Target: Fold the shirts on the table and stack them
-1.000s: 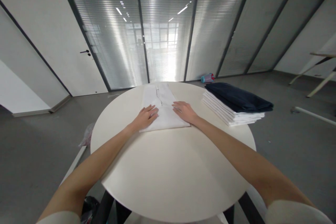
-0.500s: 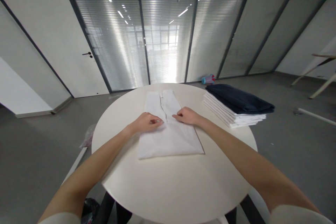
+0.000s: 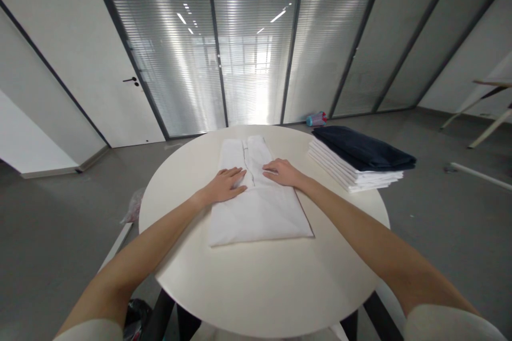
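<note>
A folded white garment (image 3: 262,218) lies flat on the round white table (image 3: 272,287), with a dark-edged slit running down the middle of its far half. My left hand (image 3: 224,185) rests on the left side of the cloth, fingers stretched out and apart. On the right side, my right hand (image 3: 282,172) lies on the fabric with its fingers extended and the thumb a little apart. Neither hand grips the cloth. The garment's near edge is straight and shows a thin dark line along its right side.
At the table's right edge stands a stack of folded white cloths (image 3: 352,171) with a folded dark navy cloth (image 3: 362,148) on top. A blue and red container (image 3: 317,119) lies on the floor by the glass partition. A plastic bag (image 3: 133,206) sits on the floor left of the table.
Both hands have gone from curled fingers near the middle slit to flatter, spread fingers on the cloth. The garment's near edge has shifted slightly toward me.
</note>
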The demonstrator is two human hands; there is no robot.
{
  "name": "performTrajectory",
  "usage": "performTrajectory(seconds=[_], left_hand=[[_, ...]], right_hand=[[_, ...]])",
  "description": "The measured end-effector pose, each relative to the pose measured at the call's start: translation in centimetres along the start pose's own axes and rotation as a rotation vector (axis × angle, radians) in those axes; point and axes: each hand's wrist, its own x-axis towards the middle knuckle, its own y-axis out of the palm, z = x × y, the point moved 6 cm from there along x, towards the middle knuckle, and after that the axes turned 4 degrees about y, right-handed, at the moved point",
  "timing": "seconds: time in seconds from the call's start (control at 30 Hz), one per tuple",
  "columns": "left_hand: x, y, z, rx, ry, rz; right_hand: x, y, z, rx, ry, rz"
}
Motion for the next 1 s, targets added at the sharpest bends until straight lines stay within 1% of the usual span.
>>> performTrajectory(seconds=[0.1,0.2,0.23,0.3,0.37,0.47,0.57,0.67,0.73,0.83,0.93,1.0], left_hand=[[-0.3,-1.6,-1.0,-0.002,0.046,0.018],[-0.8,-2.8,-1.9,-0.081,0.059,0.023],[-0.8,-3.0,-2.0,-0.12,0.058,0.014],[-0.7,-3.0,-1.7,-0.183,0.036,-0.004],[0.1,-2.9,-0.5,-0.195,-0.015,-0.03],[2.4,-2.8,2.6,-0.085,-0.077,-0.084],[5.3,-2.5,5.8,0.072,-0.071,-0.058],[7.8,-1.5,8.3,0.157,-0.066,0.034],[9.1,-0.8,9.4,0.173,-0.084,0.097],[10.9,-0.1,10.5,0.162,-0.116,0.17],[12.4,-0.1,11.1,0.144,-0.144,0.209],[13.1,-0.3,11.4,0.137,-0.15,0.223]], right_hand=[[-0.1,-0.6,0.0,0.067,0.042,0.003],[-0.6,-0.7,1.0,0.159,0.067,0.061],[-0.8,-0.6,1.5,0.153,0.054,0.072],[-0.8,-0.7,2.5,0.072,0.014,0.058],[-0.1,-1.0,2.8,-0.027,-0.015,0.004],[2.3,-1.7,1.5,-0.104,-0.013,-0.048],[5.6,-1.7,-1.0,-0.198,0.022,0.006],[8.7,-1.3,-3.0,-0.207,0.098,0.11],[10.5,-0.9,-3.7,-0.171,0.149,0.162],[12.4,-0.2,-4.1,-0.149,0.204,0.23],[13.6,0.4,-4.6,-0.151,0.254,0.287],[14.0,0.5,-5.0,-0.163,0.278,0.3]])
